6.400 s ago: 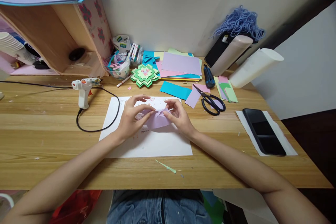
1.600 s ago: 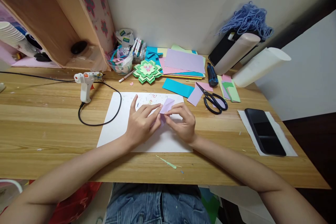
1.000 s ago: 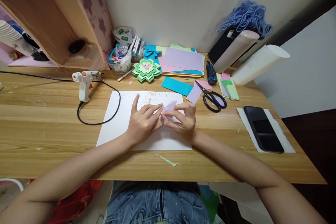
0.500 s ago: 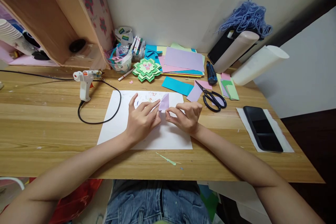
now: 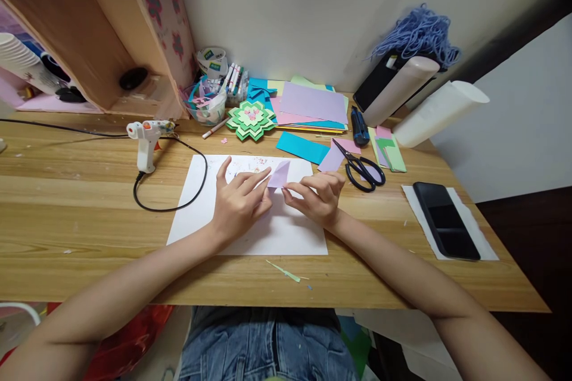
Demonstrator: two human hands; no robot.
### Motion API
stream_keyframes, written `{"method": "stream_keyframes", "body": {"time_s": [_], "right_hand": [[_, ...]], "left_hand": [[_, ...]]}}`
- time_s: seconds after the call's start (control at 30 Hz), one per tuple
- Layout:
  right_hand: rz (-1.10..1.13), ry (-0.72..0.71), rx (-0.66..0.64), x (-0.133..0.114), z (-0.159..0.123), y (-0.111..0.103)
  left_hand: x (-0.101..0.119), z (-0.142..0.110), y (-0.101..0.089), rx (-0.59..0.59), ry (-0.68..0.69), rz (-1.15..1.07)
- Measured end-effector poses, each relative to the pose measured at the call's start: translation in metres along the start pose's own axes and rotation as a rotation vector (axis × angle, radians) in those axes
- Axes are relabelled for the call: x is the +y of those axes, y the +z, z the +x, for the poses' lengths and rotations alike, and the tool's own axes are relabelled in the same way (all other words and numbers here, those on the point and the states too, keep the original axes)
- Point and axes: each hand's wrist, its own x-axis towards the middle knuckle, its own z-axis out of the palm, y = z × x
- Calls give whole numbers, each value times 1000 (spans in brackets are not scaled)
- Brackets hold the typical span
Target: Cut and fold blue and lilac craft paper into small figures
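Note:
A small folded piece of purple paper (image 5: 279, 175) is held up between my two hands, over a white sheet (image 5: 286, 232) with colored specks near its top. My left hand (image 5: 241, 199) pinches the paper's left side between thumb and fingers, its index finger raised. With thumb and fingertips, my right hand (image 5: 318, 195) pinches the lower right corner. Black-handled scissors (image 5: 364, 168) lie just beyond my right hand, partly on purple paper scraps. Behind the paper is a blue paper strip (image 5: 302, 147).
A white glue gun (image 5: 146, 146) with a looping black cord stands at left. At the back are a layered green paper flower (image 5: 251, 121), stacked colored paper (image 5: 313, 101), a tub of scraps (image 5: 205, 104) and a blue cutter (image 5: 359, 125). A black phone (image 5: 445, 220) lies at right.
The purple paper has tilted a little to the right at its top, and its lower edge shows more between my hands. Both hands keep their pinch.

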Motion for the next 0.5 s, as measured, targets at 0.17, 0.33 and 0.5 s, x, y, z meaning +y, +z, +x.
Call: {"method": "stream_keyframes", "body": {"time_s": [0.17,0.33,0.5], "right_hand": [[63,86,-117,3,-3,-2],[-8,189,-4,7,0,-1],[503,572,-176,-11,11,5]], "left_hand": [[3,1,0,-8,5,1],[-3,2,-1,16,-62,5],[-6,3,-2,-5,-222,-88]]}}
